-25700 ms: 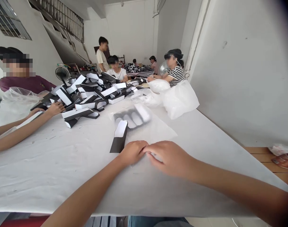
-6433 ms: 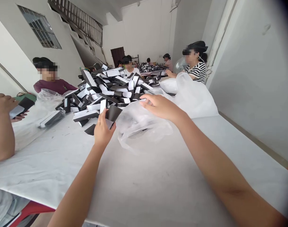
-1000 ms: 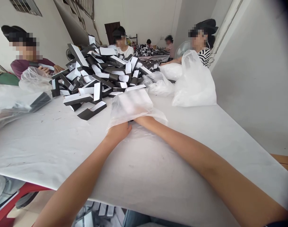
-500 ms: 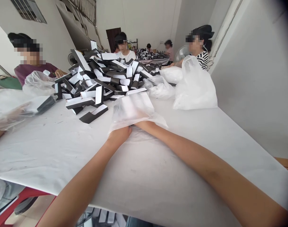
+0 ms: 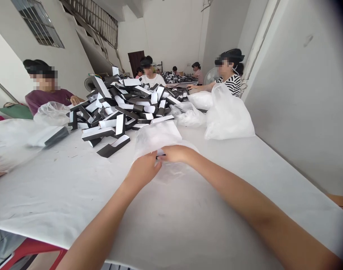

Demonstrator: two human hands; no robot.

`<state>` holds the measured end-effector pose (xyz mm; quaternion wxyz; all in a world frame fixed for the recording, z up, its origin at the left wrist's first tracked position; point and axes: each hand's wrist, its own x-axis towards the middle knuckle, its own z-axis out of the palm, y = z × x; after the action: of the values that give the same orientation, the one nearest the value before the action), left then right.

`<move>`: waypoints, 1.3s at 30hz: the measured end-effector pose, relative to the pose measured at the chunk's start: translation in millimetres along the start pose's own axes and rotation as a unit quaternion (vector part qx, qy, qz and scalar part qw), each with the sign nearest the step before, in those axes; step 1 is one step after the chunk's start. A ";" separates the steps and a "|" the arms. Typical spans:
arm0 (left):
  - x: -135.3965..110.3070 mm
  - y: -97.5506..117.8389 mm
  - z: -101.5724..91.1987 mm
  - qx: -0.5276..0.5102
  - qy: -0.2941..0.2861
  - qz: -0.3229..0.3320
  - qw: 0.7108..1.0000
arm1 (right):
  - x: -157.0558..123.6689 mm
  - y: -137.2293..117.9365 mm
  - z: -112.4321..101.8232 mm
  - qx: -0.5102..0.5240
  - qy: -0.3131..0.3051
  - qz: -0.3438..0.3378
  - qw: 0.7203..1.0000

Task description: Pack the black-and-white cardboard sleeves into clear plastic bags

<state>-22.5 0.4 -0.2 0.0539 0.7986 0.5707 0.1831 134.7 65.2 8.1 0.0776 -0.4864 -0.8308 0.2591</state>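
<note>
A clear plastic bag [image 5: 149,137] lies on the table in front of me, its mouth toward me and white, boxy contents showing cloudily through the film. My left hand [image 5: 144,168] is at the left side of the mouth, closed on the bag's edge with the thumb outside. At the right side of the mouth, my right hand [image 5: 175,153] has its fingers bent inward. A small white and black box end [image 5: 160,152] shows between my hands. The film and the hand itself partly hide my right fingers, so their hold is unclear.
Beyond the bag rises a heap of black and white boxes [image 5: 126,107]. Stuffed white plastic bags [image 5: 229,116] stand to its right. On the left, a bagged black box [image 5: 56,137] lies near another person's arm. Several people sit around the tables.
My right hand has drawn back from deeper inside the bag to its mouth. The box end now shows between my hands. My view has tilted slightly upward.
</note>
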 end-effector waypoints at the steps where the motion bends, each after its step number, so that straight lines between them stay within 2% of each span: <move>1: -0.1 0.1 -10.6 -0.074 0.008 0.046 0.996 | -6.7 -2.6 -10.3 -0.006 -0.044 0.004 0.999; 3: 3.4 -8.6 -28.7 -0.200 0.060 0.112 0.971 | -20.3 -6.4 -30.1 0.015 -0.112 -0.001 0.994; 4: 6.6 -18.0 -35.1 -0.231 0.121 0.112 0.959 | -26.8 -7.7 -38.8 0.030 -0.136 -0.008 0.990; 6: 13.5 -46.7 -41.4 -0.200 0.271 0.046 0.941 | -39.0 -9.3 -52.5 0.058 -0.141 -0.026 0.988; 7: 16.1 -65.4 -41.4 -0.141 0.318 0.002 0.938 | -44.3 -9.8 -57.4 0.064 -0.124 -0.030 0.990; 8: 17.3 -86.0 -39.8 -0.069 0.341 -0.046 0.936 | -49.1 -10.4 -61.0 0.066 -0.106 -0.030 0.992; 10: 14.7 -129.4 -33.4 0.040 0.323 -0.159 0.932 | -56.6 -11.6 -65.3 0.054 -0.082 -0.022 0.995; 12: 6.5 -169.2 -26.0 0.064 0.259 -0.293 0.918 | -61.7 -13.0 -67.1 0.029 -0.077 -0.015 0.996; 13: 1.7 -185.5 -22.8 0.054 0.220 -0.339 0.913 | -63.7 -13.6 -67.9 0.019 -0.082 -0.014 0.996; 15: -6.0 -208.1 -18.4 0.007 0.154 -0.383 0.911 | -66.8 -14.1 -70.0 0.014 -0.097 -0.020 0.995; 17: -7.8 -216.0 -16.4 -0.040 0.160 -0.395 0.904 | -69.6 -13.2 -73.9 0.025 -0.104 -0.029 0.994; 20: 1.7 -202.0 -16.2 -0.154 0.256 -0.383 0.874 | -72.9 -10.2 -81.3 0.029 -0.089 -0.043 0.995; 22: 13.4 -179.3 -16.5 -0.289 0.301 -0.322 0.850 | -72.1 -8.5 -84.2 0.035 -0.055 -0.059 0.996; 24: 25.4 -150.0 -15.6 -0.422 0.285 -0.219 0.833 | -67.3 -8.4 -82.8 0.056 0.010 -0.081 0.995; 26: 34.2 -117.6 -12.3 -0.465 0.252 -0.138 0.838 | -58.7 -9.9 -76.1 0.090 0.094 -0.100 0.986; 28: 37.3 -85.9 -6.7 -0.449 0.229 -0.051 0.862 | -48.9 -12.6 -65.6 0.124 0.157 -0.130 0.971; 29: 36.7 -71.5 -3.5 -0.432 0.220 -0.014 0.875 | -44.5 -14.2 -59.8 0.140 0.167 -0.153 0.964; 32: 28.9 -39.2 4.2 -0.328 0.190 0.050 0.924 | -37.0 -19.3 -44.6 0.180 0.139 -0.210 0.951; 35: 21.0 -26.9 8.1 -0.212 0.181 0.070 0.958 | -34.8 -22.3 -36.6 0.201 0.124 -0.184 0.954; 39: 19.5 -33.7 11.5 -0.064 0.175 0.047 0.981 | -28.4 -16.8 -40.3 0.224 0.152 -0.143 0.952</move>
<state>-43.0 31.5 -16.3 -0.0045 0.7750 0.5203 0.3586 151.8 48.8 54.6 0.3463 -0.3663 -0.7908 0.3471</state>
